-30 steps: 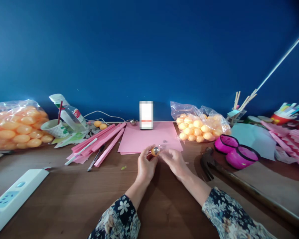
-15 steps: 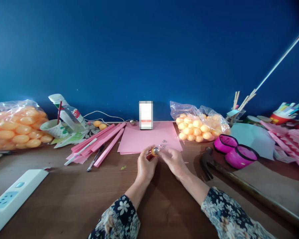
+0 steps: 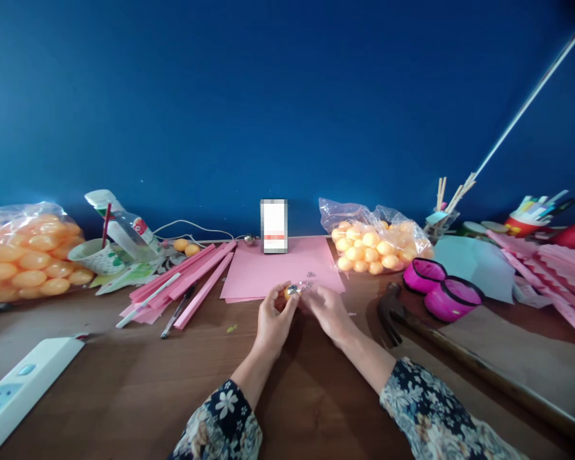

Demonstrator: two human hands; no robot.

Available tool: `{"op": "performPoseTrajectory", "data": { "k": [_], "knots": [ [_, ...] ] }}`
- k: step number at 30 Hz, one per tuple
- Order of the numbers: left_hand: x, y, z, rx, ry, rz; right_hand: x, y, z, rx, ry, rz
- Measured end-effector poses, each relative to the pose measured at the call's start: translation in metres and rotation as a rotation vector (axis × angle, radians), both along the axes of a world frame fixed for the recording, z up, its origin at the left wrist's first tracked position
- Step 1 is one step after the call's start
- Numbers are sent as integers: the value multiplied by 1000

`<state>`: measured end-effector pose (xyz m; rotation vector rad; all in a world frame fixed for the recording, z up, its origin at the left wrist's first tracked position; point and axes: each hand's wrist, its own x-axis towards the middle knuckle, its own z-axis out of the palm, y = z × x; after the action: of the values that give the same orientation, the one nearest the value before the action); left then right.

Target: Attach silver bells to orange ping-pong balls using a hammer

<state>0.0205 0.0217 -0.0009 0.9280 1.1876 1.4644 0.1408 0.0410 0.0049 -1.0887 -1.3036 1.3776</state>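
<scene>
Between the fingertips of my left hand (image 3: 274, 319) is a small orange ball (image 3: 288, 292) with a shiny silver, rounded part (image 3: 294, 290) on its near right side. My right hand (image 3: 331, 313) is closed in a pinch just right of the ball. At its fingertips glints a thin silver chain-like piece (image 3: 305, 285), too small to make out fully. Another little silver piece (image 3: 311, 275) lies beyond the fingers on the pink paper sheets (image 3: 249, 268). Both hands are above the near edge of that paper.
A phone (image 3: 273, 227) stands against the blue wall. Bags of orange balls lie left (image 3: 33, 255) and right (image 3: 368, 246). Pink strips (image 3: 204, 291) and a pen (image 3: 177, 313) are left of the paper. A hammer (image 3: 436, 342), magenta rings (image 3: 453, 298) and a power strip (image 3: 26, 383) flank the hands.
The view has shifted slightly, so everything sits a little further left. My left thumb has moved up against the silver part; both hands keep their grip close together.
</scene>
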Motion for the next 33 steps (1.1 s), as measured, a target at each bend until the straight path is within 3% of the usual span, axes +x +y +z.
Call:
{"op": "performPoseTrajectory", "data": {
  "k": [4, 9, 12, 15, 25, 33],
  "knots": [
    [1, 1, 1, -41, -37, 27, 9, 8, 0, 89, -44, -110],
    [3, 3, 3, -72, -107, 69, 27, 23, -3, 426, -586, -316],
    [4, 3, 2, -74, -164, 59, 28, 26, -8, 503, -833, -278],
    [5, 2, 3, -82, -189, 28, 24, 26, -13, 565, -907, -223],
    [4, 0, 6, -72, -228, -19, 19, 31, -11, 535, -1138, -64],
    [4, 0, 7, -92, -207, 6, 18, 27, -10, 522, -1113, -146]
  ]
}}
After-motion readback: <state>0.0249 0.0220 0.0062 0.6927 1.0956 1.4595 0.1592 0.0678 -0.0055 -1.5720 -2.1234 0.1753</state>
